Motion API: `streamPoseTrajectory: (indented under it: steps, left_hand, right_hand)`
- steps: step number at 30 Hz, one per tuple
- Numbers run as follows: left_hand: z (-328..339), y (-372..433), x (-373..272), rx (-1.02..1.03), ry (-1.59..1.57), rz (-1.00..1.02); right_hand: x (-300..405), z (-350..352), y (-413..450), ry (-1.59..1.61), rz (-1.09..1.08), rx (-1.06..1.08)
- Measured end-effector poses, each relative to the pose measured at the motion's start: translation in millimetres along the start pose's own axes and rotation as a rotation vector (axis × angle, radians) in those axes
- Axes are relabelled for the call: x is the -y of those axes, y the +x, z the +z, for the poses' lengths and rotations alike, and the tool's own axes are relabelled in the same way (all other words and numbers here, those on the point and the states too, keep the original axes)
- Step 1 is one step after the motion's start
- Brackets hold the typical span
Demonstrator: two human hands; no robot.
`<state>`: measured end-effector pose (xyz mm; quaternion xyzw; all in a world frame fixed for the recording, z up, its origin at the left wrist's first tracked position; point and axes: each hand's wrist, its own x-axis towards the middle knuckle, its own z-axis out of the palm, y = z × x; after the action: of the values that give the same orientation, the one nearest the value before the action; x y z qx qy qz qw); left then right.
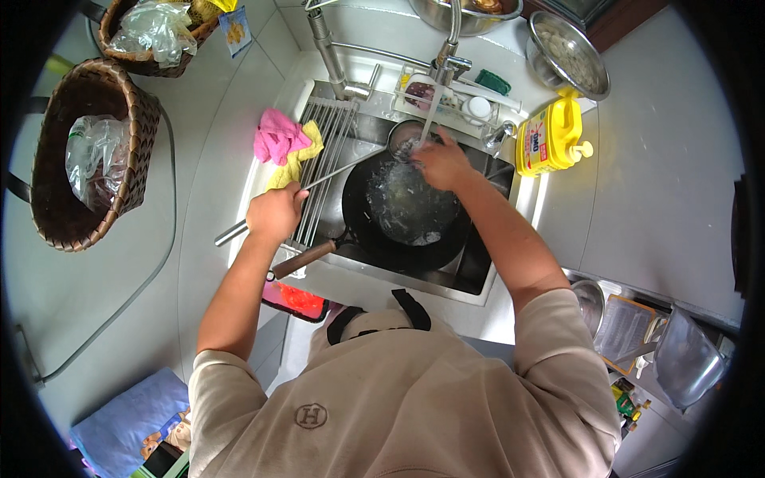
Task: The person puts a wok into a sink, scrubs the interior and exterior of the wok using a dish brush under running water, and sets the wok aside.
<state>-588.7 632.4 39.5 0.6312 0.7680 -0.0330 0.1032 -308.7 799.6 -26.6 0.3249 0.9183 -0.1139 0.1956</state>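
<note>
My left hand (274, 214) is closed around the long metal handle of a ladle (343, 171), with the handle's thicker end sticking out behind it. Under a stream of water (431, 116) from the right-hand faucet (442, 66) sits the ladle's round bowl. At that bowl, my right hand (445, 164) has its fingers in the running water; whether it pinches anything is hidden. Below both lies a black wok (357, 230) in the steel sink (481, 257), holding cloudy, foamy water. Its wooden handle (305, 259) points toward the lower left over the sink edge.
A roll-up rack (317, 209) spans the sink's left side, with pink (280, 136) and yellow cloths (287, 173) there. A yellow detergent bottle (547, 137) and a steel bowl (568, 57) stand right. Woven baskets (140, 161) are left. A wire caddy (487, 122) sits behind.
</note>
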Motion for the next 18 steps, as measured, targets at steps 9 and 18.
streamPoseTrajectory:
  steps: [9, 18]
  left_hand:
    - [1.0, 5.6, -2.7, -0.016, 0.016, 0.075]
    - [4.4, -1.9, 1.7, 0.037, -0.035, 0.049]
  right_hand:
    - [-11.1, 13.1, -4.4, 0.161, -0.058, -0.289]
    - [-107.5, -44.0, -0.9, 1.386, 0.599, -0.878]
